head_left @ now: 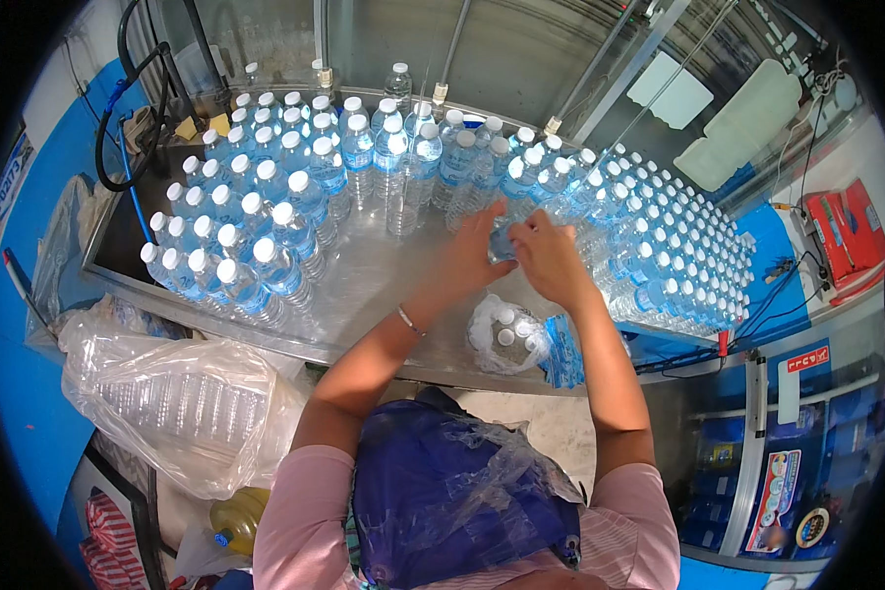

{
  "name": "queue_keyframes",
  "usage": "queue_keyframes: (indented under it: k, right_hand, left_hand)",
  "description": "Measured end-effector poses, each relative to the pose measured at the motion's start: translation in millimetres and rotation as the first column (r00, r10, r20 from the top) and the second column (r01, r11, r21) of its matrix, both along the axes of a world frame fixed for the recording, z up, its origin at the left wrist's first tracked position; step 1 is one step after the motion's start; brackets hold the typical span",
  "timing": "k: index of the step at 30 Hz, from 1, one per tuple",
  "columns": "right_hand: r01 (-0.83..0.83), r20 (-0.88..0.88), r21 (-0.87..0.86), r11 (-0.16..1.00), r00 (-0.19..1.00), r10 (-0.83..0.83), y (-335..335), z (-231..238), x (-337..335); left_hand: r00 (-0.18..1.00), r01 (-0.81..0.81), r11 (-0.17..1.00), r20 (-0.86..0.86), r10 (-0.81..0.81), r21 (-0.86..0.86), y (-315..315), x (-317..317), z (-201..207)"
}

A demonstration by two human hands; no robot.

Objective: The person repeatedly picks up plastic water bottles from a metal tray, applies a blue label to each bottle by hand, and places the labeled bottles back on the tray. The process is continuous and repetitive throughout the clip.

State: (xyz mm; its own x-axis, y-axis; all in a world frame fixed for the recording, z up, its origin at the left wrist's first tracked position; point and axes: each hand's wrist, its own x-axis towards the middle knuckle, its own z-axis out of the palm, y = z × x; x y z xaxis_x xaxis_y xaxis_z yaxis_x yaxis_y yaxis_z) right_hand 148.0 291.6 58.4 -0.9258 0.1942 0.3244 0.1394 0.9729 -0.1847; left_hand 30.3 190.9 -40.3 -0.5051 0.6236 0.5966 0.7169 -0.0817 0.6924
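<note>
My left hand (478,254) is curled around a clear plastic water bottle (502,242) with a blue label, over the middle of the steel counter (374,285). From the other side my right hand (553,260) closes its bent fingers on the same bottle; they cover its top, so its cap cannot be seen. Just in front of my hands, near the counter's edge, lies an open plastic bag of white caps (505,336). Touching it on the right is a bundle of blue label sleeves (562,354).
Capped bottles crowd the counter's left (251,236) and right (674,241), with more along the back. A large bag of clear bottles (172,398) sits at lower left. Black hoses (138,177) hang at far left. A glass-doored fridge (757,442) stands at right.
</note>
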Motion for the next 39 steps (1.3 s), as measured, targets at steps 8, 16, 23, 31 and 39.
queue_keyframes:
  k: [8, 16, 23, 31, 39]
  right_hand:
    - [0.003, 0.035, -0.247, 0.969, 0.999, 0.006, 5, 7, -10]
    - [0.086, 0.144, -0.315, 0.945, 0.989, -0.042, 6, -15, -31]
    - [-0.088, -0.009, -0.367, 0.926, 0.996, 0.091, -36, -12, -78]
    - [-0.145, -0.117, -0.214, 0.966, 0.986, 0.122, -90, -37, -188]
    - [0.036, -0.055, 0.013, 0.999, 0.998, -0.036, -89, -46, -259]
  left_hand:
    - [0.958, 0.144, 0.990, 0.250, -0.139, -0.003, 8, -1, -46]
    - [0.946, 0.139, 0.988, 0.303, -0.114, -0.063, 3, -3, -72]
    - [0.906, -0.237, 0.961, 0.325, 0.272, -0.142, -103, 3, -64]
    - [0.552, -0.793, 0.593, 0.249, 0.796, -0.139, -346, 18, -76]
    - [0.197, -0.673, 0.115, -0.028, 0.980, -0.731, -537, 23, -209]
